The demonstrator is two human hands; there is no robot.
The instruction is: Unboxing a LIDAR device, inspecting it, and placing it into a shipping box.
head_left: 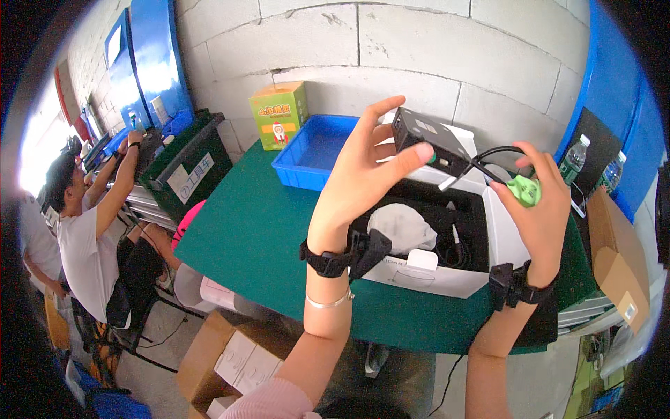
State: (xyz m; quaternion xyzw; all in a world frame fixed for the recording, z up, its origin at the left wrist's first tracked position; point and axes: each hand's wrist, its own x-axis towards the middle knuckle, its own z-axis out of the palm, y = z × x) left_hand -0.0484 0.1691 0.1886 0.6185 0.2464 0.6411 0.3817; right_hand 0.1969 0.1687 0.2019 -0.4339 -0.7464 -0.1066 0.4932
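Room over left tabletop [234, 227], white box [450, 281] rightward

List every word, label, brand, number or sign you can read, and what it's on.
Locations only; I don't copy wording.
Green carton: large printed characters, above a rocket picture.
White sign left of the table: large dark characters.
White box: dark front lettering, partly covered.
Black device: pale label, too small to read.
Bottles: label print too small to read.

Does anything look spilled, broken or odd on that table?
Nothing stands out: no spill or damage shows. The blue tray rests upright on the green table. The left hand holds a black device above the open white box.
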